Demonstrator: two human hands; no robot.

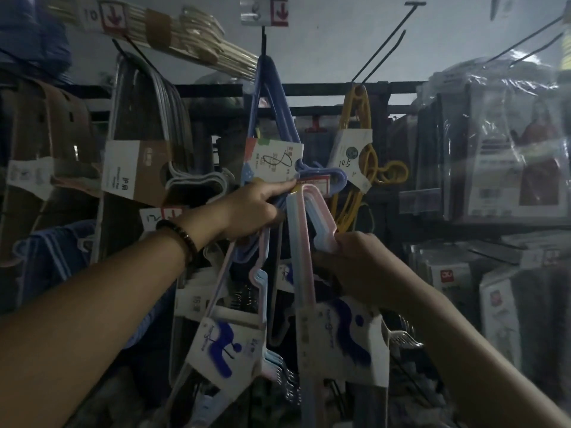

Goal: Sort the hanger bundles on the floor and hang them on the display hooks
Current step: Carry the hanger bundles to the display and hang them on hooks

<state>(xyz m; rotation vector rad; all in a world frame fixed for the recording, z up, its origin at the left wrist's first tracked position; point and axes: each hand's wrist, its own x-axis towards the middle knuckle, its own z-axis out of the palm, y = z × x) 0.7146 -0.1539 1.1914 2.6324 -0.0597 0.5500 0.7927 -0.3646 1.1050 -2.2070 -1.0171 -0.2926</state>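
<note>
**Two hands working at the hanger display**

Two hands are reaching up together into a dim wall of hanging stock. We are seeing the left hand (253,208), a beaded bracelet (180,239) on its wrist, closing its fingers around the lower end of the blue hanger bundle (272,118), with a fingertip pressing just under that bundle's paper label (273,160). The blue bundle is hanging from a black display hook (263,41) beneath a price tag with a red arrow (264,11).

The right hand (361,257) is gripping the pastel hanger bundle (304,242) by its pink hooked top, holding it upright just below and touching the blue one. Its white card sleeve with a blue figure (343,338) is hanging lower down, beside a second sleeved pastel bundle (228,341) tilting to the left.

To the right, a yellow hanger bundle (358,125) is hanging on its own hook, near bare hooks (383,50) angling upward. Grey hangers (148,97) and wooden hangers (173,35) are filling the left side, while plastic-wrapped packages (500,143) are crowding the far right.
</note>
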